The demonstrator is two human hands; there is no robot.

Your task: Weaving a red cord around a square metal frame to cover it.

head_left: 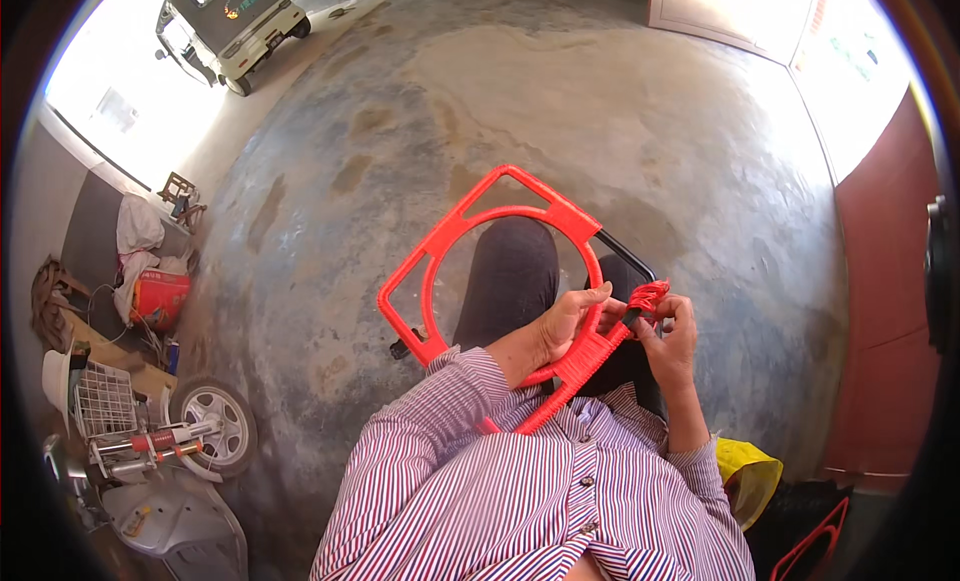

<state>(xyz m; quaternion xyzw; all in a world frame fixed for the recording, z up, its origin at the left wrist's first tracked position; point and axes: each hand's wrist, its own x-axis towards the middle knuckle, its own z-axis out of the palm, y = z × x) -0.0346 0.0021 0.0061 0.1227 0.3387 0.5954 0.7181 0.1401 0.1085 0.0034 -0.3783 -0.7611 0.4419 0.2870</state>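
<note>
The left hand has its fingers curled nearly closed around the red frame. Just beside them, the right hand pinches the red cord between bent fingers.

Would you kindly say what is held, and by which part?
The left hand grips the red frame by the right of its ring; the right hand pinches the red cord bundle at its lower right.

You sit in a garage-like room; whether it belongs to a home or a workshop, you cannot tell. Bare, stained concrete floor spreads before you. At far left, a small covered vehicle stands by a bright opening; near left, a two-wheeler stands near a pale sack and a red box.
</note>
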